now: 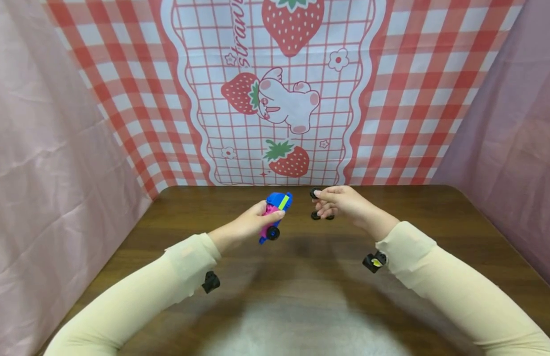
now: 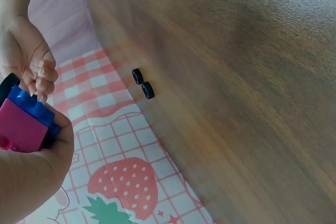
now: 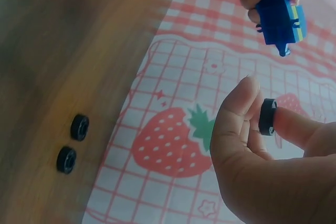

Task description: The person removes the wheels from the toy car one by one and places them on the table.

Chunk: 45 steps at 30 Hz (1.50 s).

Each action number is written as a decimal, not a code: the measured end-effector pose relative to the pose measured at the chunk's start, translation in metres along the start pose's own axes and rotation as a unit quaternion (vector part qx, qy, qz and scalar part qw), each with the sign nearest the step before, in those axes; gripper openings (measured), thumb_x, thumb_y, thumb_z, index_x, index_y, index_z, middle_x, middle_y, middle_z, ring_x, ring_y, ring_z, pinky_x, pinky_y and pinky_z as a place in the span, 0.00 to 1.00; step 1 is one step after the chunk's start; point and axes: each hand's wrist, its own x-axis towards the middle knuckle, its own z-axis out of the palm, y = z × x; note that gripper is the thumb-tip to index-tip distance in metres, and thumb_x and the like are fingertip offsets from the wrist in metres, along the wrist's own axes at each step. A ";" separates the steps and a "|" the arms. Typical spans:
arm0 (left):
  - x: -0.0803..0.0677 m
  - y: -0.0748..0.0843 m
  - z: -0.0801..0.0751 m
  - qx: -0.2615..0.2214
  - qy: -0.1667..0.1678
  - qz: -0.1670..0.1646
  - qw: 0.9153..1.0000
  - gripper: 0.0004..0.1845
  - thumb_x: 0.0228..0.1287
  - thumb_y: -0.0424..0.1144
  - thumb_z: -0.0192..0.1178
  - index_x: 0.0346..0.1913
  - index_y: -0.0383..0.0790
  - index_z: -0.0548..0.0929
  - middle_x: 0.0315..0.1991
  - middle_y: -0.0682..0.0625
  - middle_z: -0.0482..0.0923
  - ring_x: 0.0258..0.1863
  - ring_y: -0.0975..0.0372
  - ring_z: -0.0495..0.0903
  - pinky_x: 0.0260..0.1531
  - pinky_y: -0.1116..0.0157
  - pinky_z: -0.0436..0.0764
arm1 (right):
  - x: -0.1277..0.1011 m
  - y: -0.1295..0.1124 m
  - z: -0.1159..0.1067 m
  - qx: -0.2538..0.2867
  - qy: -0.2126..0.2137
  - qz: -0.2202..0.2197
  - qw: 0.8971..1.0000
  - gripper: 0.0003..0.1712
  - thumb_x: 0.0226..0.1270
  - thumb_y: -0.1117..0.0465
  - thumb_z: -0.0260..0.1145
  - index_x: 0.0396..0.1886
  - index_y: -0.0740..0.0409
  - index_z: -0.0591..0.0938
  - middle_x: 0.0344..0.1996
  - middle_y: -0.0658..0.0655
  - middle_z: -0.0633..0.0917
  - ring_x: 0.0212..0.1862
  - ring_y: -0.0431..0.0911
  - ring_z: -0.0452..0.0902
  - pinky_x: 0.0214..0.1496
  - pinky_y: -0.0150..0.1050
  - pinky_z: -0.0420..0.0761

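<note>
1. One toy car, blue and pink with a yellow stripe, held up over the table. A mounted wheel shows on its near end.
2. Step, as I read it remotely: wheel fitting, part done. The loose wheel is off the car, well apart from it.
3. Next move, my judgement: bring wheel and car together, line the hub up with a free mount, brace the car, press. I can't make out which mounts are free.
4. Left hand: gripping the car, thumb across its side, fingers round the other; gap filled by the body.
5. Right hand: thumb and fingertips pinching the loose wheel, spread only about its thickness.
6. Two spare wheels stand on the table, just beside each other.
7. Strawberry-print cloth hangs behind.
</note>
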 end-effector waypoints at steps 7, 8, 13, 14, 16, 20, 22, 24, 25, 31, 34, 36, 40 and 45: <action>-0.002 0.001 0.000 -0.006 -0.015 -0.014 1.000 0.15 0.74 0.41 0.50 0.52 0.32 0.65 0.30 0.52 0.71 0.26 0.66 0.75 0.26 0.71 0.74 | 0.003 0.006 -0.010 0.023 0.005 0.002 1.000 0.26 0.76 0.58 0.54 0.59 0.79 0.70 0.32 0.53 0.85 0.33 0.41 0.83 0.43 0.35 0.84; -0.003 0.001 0.000 -0.001 -0.017 -0.017 1.000 0.16 0.74 0.41 0.50 0.53 0.32 0.65 0.31 0.51 0.71 0.27 0.66 0.76 0.26 0.71 0.74 | 0.003 0.007 -0.011 0.029 0.009 0.005 1.000 0.26 0.76 0.59 0.55 0.60 0.79 0.69 0.33 0.53 0.85 0.34 0.41 0.84 0.44 0.35 0.84; -0.005 0.001 0.003 0.014 -0.027 -0.015 0.999 0.20 0.74 0.41 0.50 0.58 0.30 0.63 0.35 0.48 0.72 0.28 0.65 0.76 0.25 0.70 0.74 | 0.003 0.010 -0.017 0.080 0.021 0.026 0.996 0.26 0.72 0.63 0.59 0.61 0.78 0.67 0.34 0.54 0.88 0.38 0.42 0.86 0.46 0.34 0.83; -0.005 0.001 0.004 0.015 -0.028 -0.014 0.999 0.21 0.73 0.41 0.50 0.59 0.29 0.63 0.36 0.47 0.73 0.28 0.65 0.76 0.25 0.70 0.74 | 0.004 0.010 -0.018 0.088 0.020 0.030 0.995 0.26 0.72 0.63 0.59 0.61 0.78 0.67 0.34 0.54 0.88 0.37 0.42 0.87 0.46 0.34 0.83; -0.006 -0.001 0.005 0.019 -0.032 -0.011 0.999 0.22 0.73 0.40 0.51 0.61 0.29 0.62 0.38 0.46 0.73 0.28 0.64 0.77 0.25 0.70 0.75 | 0.004 0.012 -0.021 0.103 0.015 0.035 0.994 0.25 0.71 0.64 0.60 0.60 0.77 0.68 0.32 0.54 0.89 0.36 0.42 0.87 0.46 0.34 0.83; -0.008 -0.003 0.009 0.027 -0.029 -0.007 0.999 0.24 0.72 0.40 0.52 0.62 0.28 0.62 0.39 0.45 0.74 0.30 0.64 0.77 0.27 0.70 0.76 | 0.005 0.016 -0.026 0.121 0.004 0.041 0.992 0.20 0.72 0.66 0.58 0.56 0.76 0.70 0.31 0.54 0.89 0.35 0.41 0.87 0.48 0.35 0.83; -0.009 -0.003 0.010 0.025 -0.028 -0.004 0.999 0.24 0.72 0.40 0.52 0.62 0.28 0.62 0.39 0.45 0.74 0.30 0.64 0.77 0.28 0.70 0.77 | 0.006 0.017 -0.028 0.125 0.000 0.045 0.991 0.18 0.72 0.66 0.57 0.55 0.76 0.70 0.30 0.54 0.88 0.35 0.41 0.87 0.51 0.36 0.82; -0.009 -0.003 0.010 0.024 -0.026 -0.002 0.999 0.24 0.72 0.40 0.52 0.61 0.27 0.62 0.39 0.44 0.75 0.30 0.64 0.77 0.28 0.70 0.77 | 0.006 0.019 -0.031 0.130 -0.003 0.047 0.990 0.18 0.73 0.67 0.56 0.55 0.77 0.69 0.30 0.54 0.88 0.35 0.42 0.87 0.51 0.37 0.82; -0.009 -0.002 0.009 0.023 -0.025 -0.005 0.999 0.24 0.72 0.40 0.52 0.61 0.27 0.62 0.40 0.43 0.75 0.30 0.64 0.77 0.28 0.70 0.77 | 0.007 0.020 -0.032 0.130 -0.005 0.048 0.990 0.18 0.74 0.67 0.55 0.56 0.77 0.69 0.30 0.54 0.88 0.35 0.42 0.87 0.52 0.37 0.82; -0.008 0.000 0.007 0.018 -0.023 -0.021 0.999 0.23 0.72 0.40 0.52 0.61 0.28 0.63 0.43 0.39 0.76 0.31 0.64 0.77 0.28 0.70 0.76 | 0.012 0.027 -0.041 0.122 -0.017 0.058 0.991 0.25 0.76 0.66 0.50 0.63 0.83 0.62 0.30 0.54 0.88 0.35 0.41 0.86 0.53 0.38 0.81; -0.007 -0.001 0.007 0.018 -0.026 -0.022 0.999 0.23 0.72 0.40 0.52 0.60 0.27 0.63 0.42 0.39 0.76 0.31 0.64 0.77 0.28 0.70 0.76 | 0.014 0.031 -0.045 0.116 -0.017 0.062 0.991 0.27 0.77 0.65 0.49 0.64 0.84 0.60 0.30 0.54 0.88 0.35 0.41 0.86 0.53 0.38 0.81; -0.007 -0.002 0.006 0.016 -0.028 -0.023 0.999 0.23 0.72 0.40 0.52 0.60 0.27 0.63 0.42 0.40 0.75 0.31 0.63 0.77 0.29 0.70 0.77 | 0.015 0.033 -0.048 0.111 -0.011 0.065 0.992 0.26 0.77 0.65 0.49 0.64 0.84 0.60 0.29 0.53 0.88 0.34 0.41 0.86 0.51 0.37 0.82; -0.006 -0.005 0.006 0.012 -0.028 -0.022 0.999 0.23 0.72 0.40 0.52 0.60 0.27 0.63 0.43 0.38 0.76 0.32 0.63 0.77 0.30 0.69 0.77 | 0.017 0.038 -0.052 0.098 0.008 0.070 0.993 0.26 0.75 0.65 0.53 0.62 0.83 0.63 0.26 0.52 0.87 0.31 0.40 0.85 0.44 0.33 0.83; -0.006 -0.006 0.004 0.009 -0.024 -0.025 0.999 0.23 0.72 0.40 0.52 0.60 0.27 0.63 0.45 0.37 0.75 0.32 0.64 0.77 0.30 0.70 0.77 | 0.021 0.046 -0.057 0.070 0.033 0.079 0.994 0.24 0.73 0.64 0.57 0.58 0.81 0.68 0.24 0.51 0.86 0.29 0.38 0.83 0.41 0.32 0.84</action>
